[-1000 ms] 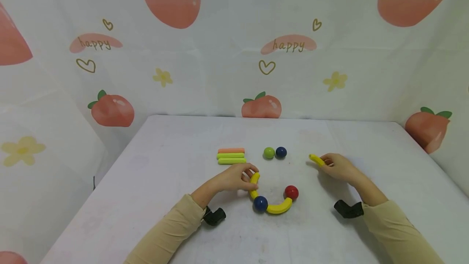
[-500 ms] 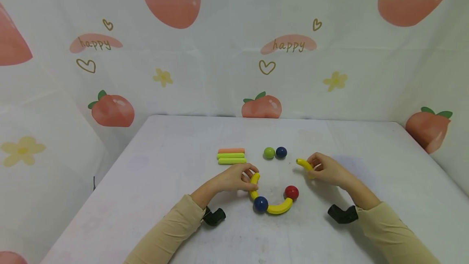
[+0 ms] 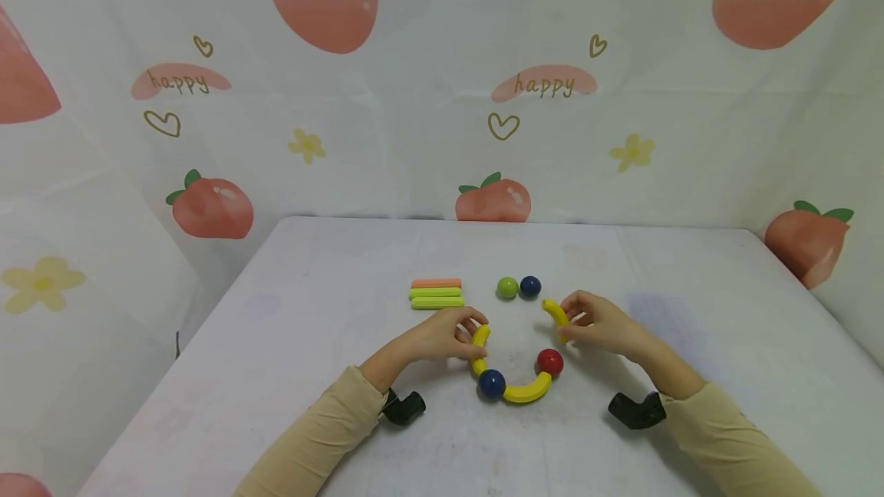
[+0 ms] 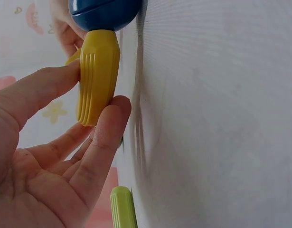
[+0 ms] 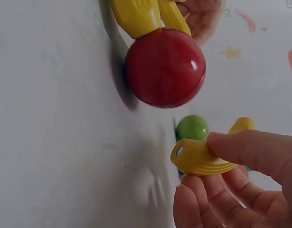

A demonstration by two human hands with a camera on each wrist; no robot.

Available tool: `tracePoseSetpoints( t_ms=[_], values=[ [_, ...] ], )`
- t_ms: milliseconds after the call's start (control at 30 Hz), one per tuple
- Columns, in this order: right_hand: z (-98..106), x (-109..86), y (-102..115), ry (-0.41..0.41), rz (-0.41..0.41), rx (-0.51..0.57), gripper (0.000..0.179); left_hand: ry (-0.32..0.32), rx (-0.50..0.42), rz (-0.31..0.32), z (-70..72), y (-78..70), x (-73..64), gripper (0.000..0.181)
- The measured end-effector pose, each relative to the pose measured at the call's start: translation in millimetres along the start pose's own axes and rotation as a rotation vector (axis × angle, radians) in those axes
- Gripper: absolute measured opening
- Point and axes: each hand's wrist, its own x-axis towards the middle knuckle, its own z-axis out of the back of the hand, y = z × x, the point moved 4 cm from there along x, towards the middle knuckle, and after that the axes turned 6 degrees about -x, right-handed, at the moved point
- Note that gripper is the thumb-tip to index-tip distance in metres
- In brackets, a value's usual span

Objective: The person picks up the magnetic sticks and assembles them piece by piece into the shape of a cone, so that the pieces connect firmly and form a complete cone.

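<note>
the right fingers (image 5: 186, 206) pinch a curved, ridged yellow piece (image 5: 198, 158).

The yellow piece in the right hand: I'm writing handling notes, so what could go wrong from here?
The right hand holds the yellow piece near the red ball, which neither hand grips, so a bump might turn it. The left hand pinches only the opposite end of the curved row, so pushing at the red ball could swing or loosen it.

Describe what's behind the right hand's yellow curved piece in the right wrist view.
A green ball shows partly; the yellow curved piece covers its lower edge and anything beyond.
</note>
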Motion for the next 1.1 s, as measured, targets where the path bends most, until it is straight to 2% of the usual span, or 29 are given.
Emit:
tracePoseSetpoints(
  t_ms=[333, 600, 800, 1100],
  values=[
    [-9, 2.7, 5, 0.069, -0.002, 0.098, 0.040, 0.001, 0.006, -0.004, 0.0, -0.7, 0.7, 0.047],
    [-11, 3.6, 6, 0.086, -0.036, 0.086, 0.042, -0.002, 0.016, 0.009, 0.4, -1.3, 1.2, 0.048],
    [-13, 2.2, 7, 0.101, -0.025, 0.073, 0.045, 0.003, 0.017, 0.014, -0.4, -1.9, 1.3, 0.048],
    [-24, -0.8, 10, 0.114, -0.020, -0.005, 0.062, 0.011, 0.024, 0.001, -2.2, -2.8, 1.5, 0.046]
  ],
)
